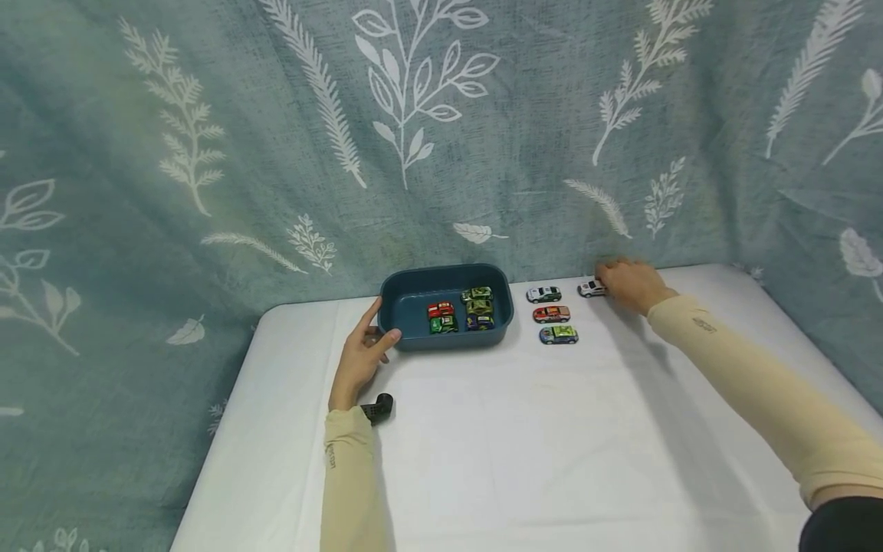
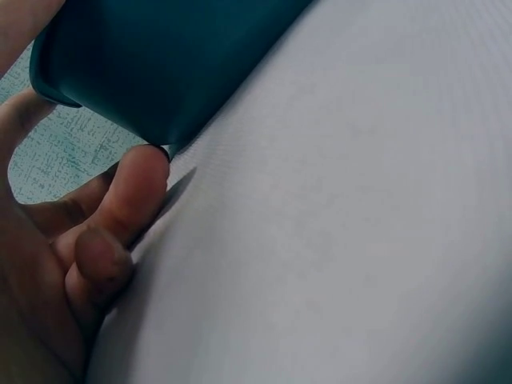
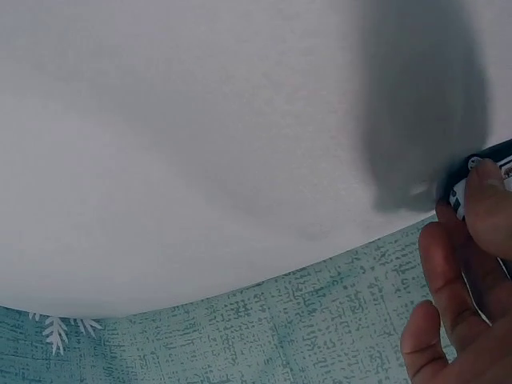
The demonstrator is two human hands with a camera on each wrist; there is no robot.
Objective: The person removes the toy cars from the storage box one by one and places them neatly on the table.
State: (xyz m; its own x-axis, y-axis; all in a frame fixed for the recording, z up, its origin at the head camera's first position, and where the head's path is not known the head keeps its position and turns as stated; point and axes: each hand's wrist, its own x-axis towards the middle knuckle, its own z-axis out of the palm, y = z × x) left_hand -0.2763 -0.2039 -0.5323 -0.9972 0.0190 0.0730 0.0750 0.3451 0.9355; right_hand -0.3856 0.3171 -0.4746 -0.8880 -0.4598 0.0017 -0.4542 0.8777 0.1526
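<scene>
Cannot see the whole white car (image 1: pixel 591 288), partly covered by the right hand (image 1: pixel 632 284) in the head view and cut off by the right wrist view's edge; cannot read the tiny lettering (image 1: pixel 704 325) on the sleeves (image 1: pixel 752 383); cannot follow the tub (image 2: pixel 168 64) past the left wrist view's top edge; cannot identify the black object (image 1: pixel 382 406), partly behind a sleeve.

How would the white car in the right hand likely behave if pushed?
The white car would probably roll lengthwise: a wheel shows in the right wrist view. It seems unlikely to tip, being low and long. It's likely stiff, showing no visible bending where the right hand pinches it.
</scene>
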